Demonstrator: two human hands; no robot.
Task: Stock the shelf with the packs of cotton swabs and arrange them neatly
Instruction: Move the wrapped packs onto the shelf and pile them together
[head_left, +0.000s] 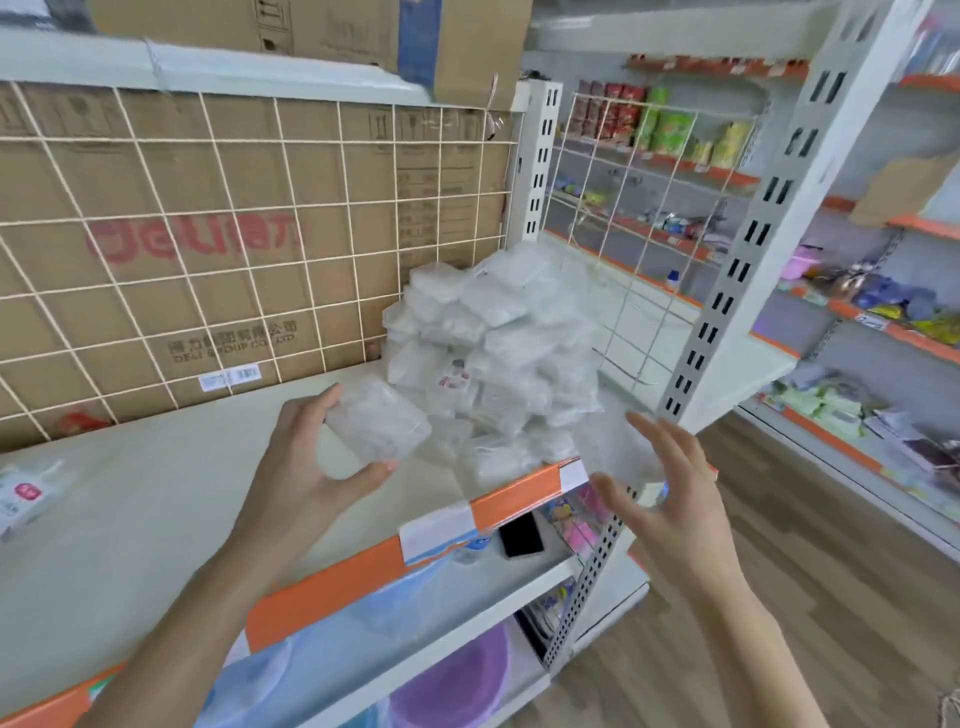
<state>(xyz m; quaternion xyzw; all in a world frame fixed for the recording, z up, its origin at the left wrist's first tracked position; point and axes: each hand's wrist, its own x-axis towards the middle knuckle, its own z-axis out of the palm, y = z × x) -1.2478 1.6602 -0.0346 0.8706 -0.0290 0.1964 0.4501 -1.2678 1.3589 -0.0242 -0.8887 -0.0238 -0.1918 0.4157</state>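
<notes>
Our left hand (311, 467) gripped one clear pack of cotton swabs (376, 426) between thumb and fingers, above the shelf (156, 499). Our right hand (670, 499), at three o'clock of it, hung with fingers spread, holding nothing. At one o'clock the pile of packs (498, 353) lay heaped in the shelf's corner. We judged the stocking well advanced and the tidying hardly begun.

Bare forearms (208, 597) — slim fingers (662, 439).

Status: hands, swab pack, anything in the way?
Left hand grips one clear pack over the shelf. Right hand open, fingers spread, at shelf's right end. Loose pile of packs heaped there, untidy.
</notes>
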